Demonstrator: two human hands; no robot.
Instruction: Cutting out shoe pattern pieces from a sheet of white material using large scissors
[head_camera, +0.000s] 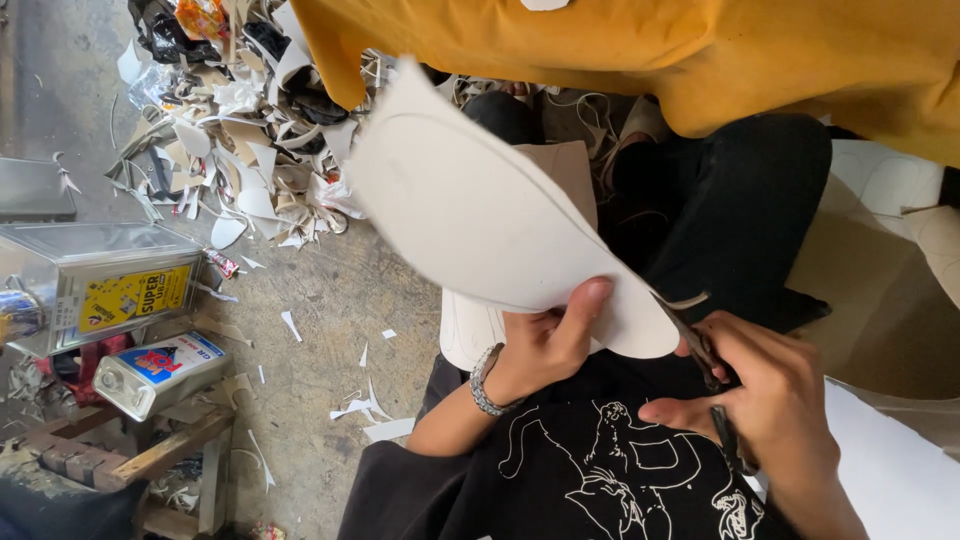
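A: The left hand (545, 345) pinches the white sheet (480, 210) over the lap; the right hand (770, 400) grips scissors (705, 350) at its edge.

B: The thumb sits close (1 slip could nick it).

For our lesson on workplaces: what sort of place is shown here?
Probably a small shoemaking workshop: the right hand cuts a sole-shaped white sheet with scissors, a heap of offcuts covers the floor, and metal cans stand nearby.

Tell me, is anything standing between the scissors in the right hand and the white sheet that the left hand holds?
Nothing visible does. The scissors in the right hand already meet the edge of the white sheet, which the left hand pinches near its lower edge. A thin cut strip curls off beside the blades.
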